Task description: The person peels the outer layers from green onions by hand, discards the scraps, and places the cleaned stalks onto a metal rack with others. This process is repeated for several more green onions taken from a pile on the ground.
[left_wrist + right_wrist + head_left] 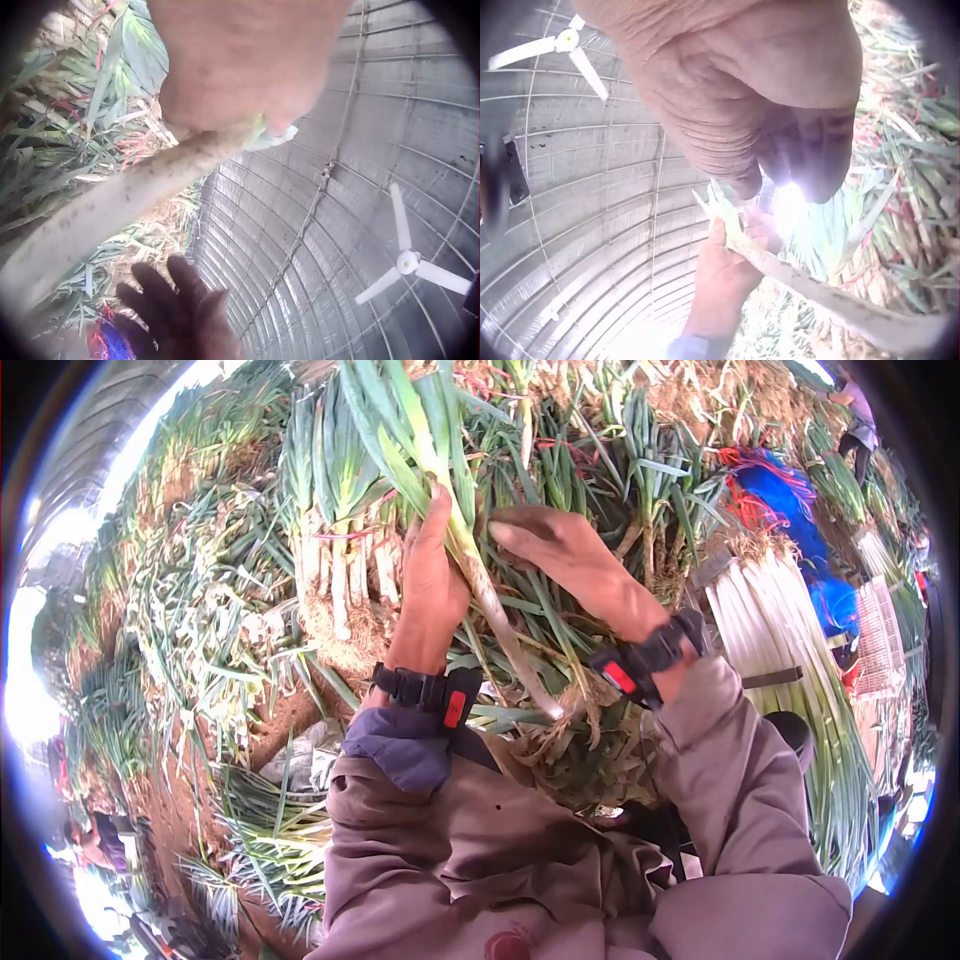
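A single leek (495,605) slants across the middle of the head view, green leaves at the top and its white end low near the lap. The left hand (430,585) grips it below the leaves, thumb along the stalk. In the left wrist view the stalk (112,210) runs out from under that hand (240,67). The right hand (575,565) is just right of the leek, apart from it, fingers extended and slightly bent; its fingers (161,300) appear spread in the left wrist view. The right wrist view shows the leek (832,300) below the right palm (735,82).
Tied leek bundles (345,560) stand behind the left hand. At the right lie a long bundle of white-stalked leeks (770,610) and blue plastic (790,500) with red ties. Loose leeks (280,830) lie at the lower left. A ceiling fan (407,262) hangs overhead.
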Motion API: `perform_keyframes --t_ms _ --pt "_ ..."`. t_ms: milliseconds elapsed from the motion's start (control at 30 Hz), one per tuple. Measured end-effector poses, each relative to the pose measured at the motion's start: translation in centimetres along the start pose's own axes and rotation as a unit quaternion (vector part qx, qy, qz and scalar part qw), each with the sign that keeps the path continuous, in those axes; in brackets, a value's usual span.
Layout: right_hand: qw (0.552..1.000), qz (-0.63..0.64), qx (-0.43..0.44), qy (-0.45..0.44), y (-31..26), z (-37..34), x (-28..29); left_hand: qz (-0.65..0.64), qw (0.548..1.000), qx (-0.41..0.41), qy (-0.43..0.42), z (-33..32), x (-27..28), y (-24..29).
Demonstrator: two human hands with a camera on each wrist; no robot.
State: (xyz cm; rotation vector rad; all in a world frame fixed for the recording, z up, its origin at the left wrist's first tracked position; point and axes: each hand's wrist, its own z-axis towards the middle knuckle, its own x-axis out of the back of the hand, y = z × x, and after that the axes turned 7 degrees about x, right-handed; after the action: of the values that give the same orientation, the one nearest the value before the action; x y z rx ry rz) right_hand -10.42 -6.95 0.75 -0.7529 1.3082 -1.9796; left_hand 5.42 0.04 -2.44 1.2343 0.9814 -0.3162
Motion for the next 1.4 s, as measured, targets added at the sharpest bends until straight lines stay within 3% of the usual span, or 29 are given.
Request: perform_keyframes --t_ms 133,200,233,400,467,567,633,700,800,867,1000,1233,1400 --pt "0.993 0.112 -0.023 0.008 1.4 1.2 -1.0 0.005 0.997 0.033 -0.076 -0.3 -0.9 -1.4" --pt "0.961 0.253 -0.016 0.109 2.3 0.7 -2.0 -0.016 0.997 0.021 -0.074 -0.3 -1.1 -1.3" --pt "0.953 0.279 -0.022 0.117 2.8 0.5 -2.1 -0.005 0.997 0.017 -0.07 -0.2 -1.0 -1.2" --pt "0.952 0.249 -0.078 0.16 1.7 -2.3 -2.3 0.021 0.997 -0.008 -0.076 -0.3 -0.7 -0.9" --pt "0.984 0.073 -0.111 0.115 1.9 -4.2 -1.0 -0.042 0.993 0.02 -0.111 -0.6 -0.4 -0.6" --pt "0.979 -0.054 -0.19 0.052 4.4 -8.1 1.6 -0.041 0.993 0.008 -0.109 -0.4 -0.1 1.0" --pt "0.941 -0.245 -0.228 -0.04 10.7 -12.7 4.1 -0.027 0.993 0.004 -0.115 -0.6 0.0 2.1" --pt "0.831 -0.495 -0.192 -0.165 19.1 -19.8 7.0 -0.002 0.996 -0.011 -0.093 -0.7 0.1 2.2" --pt "0.802 -0.518 -0.231 -0.188 16.2 -22.0 7.9 0.012 0.997 -0.011 -0.079 -0.3 0.1 1.4" --pt "0.909 -0.393 -0.135 -0.034 11.5 -17.1 6.4 0.0 0.995 0.015 -0.098 0.0 -0.5 0.6" --pt "0.974 -0.213 0.01 0.071 2.4 -7.0 3.2 0.026 0.994 0.027 -0.098 0.0 -2.3 -0.5" --pt "0.973 -0.218 0.056 0.053 1.2 -2.7 1.0 0.022 0.996 0.031 -0.081 -0.8 -2.3 -0.6" --pt "0.983 -0.174 0.009 0.061 1.9 -2.8 0.7 0.032 0.996 0.019 -0.087 -0.1 -1.9 -0.6"
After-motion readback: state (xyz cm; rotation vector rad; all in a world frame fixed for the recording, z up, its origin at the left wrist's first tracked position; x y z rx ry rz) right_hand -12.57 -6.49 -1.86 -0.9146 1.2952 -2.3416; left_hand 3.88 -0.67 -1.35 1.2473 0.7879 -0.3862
